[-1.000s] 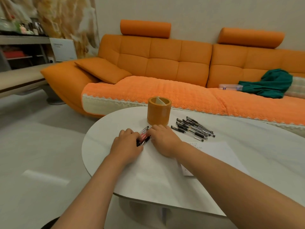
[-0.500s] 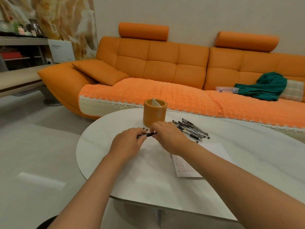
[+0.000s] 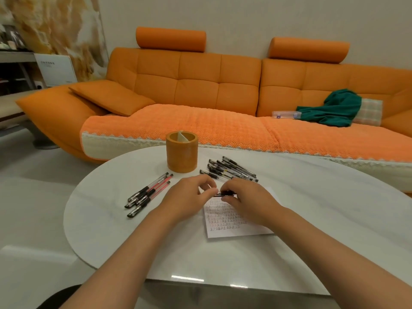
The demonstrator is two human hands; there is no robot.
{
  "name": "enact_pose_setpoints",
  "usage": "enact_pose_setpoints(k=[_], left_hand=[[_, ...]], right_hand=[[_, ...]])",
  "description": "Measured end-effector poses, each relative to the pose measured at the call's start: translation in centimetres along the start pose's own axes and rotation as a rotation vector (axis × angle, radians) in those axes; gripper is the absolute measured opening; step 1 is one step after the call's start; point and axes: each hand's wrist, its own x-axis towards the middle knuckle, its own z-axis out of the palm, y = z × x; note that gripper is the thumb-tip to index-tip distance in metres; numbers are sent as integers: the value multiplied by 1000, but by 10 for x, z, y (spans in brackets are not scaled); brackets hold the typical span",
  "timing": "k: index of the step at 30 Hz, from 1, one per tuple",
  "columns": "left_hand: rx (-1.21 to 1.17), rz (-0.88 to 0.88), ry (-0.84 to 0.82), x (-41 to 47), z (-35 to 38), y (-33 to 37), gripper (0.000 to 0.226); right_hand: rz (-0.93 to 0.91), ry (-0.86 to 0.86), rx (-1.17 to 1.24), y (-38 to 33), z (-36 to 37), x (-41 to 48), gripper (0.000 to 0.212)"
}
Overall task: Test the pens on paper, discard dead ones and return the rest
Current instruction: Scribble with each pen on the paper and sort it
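Your hands have shifted right since a second ago. Then they were bunched over the cluster of red and black pens, which now lies uncovered at the left of the surface. Your left hand and right hand meet over the written-on paper, each pinching an end of one black pen. The orange pen holder stands upright behind them, with only a pale divider showing inside. A pile of black pens lies just right of it.
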Motion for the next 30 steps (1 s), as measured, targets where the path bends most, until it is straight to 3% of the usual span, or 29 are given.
enact_pose_setpoints(k=[6, 10, 19, 27, 30], left_hand=[[41, 9, -110, 13, 19, 11, 16], [47, 66, -89, 17, 27, 18, 15], [43, 70, -101, 17, 29, 22, 9], [88, 48, -114, 15, 28, 22, 5], [166, 26, -129, 16, 28, 19, 2]], right_hand=[[52, -8, -1, 22, -1, -23, 10], [23, -16, 13, 26, 1, -23, 26], [-30, 91, -144, 35, 5, -24, 32], [71, -35, -81, 31, -8, -30, 50], [98, -31, 91, 34, -13, -35, 33]])
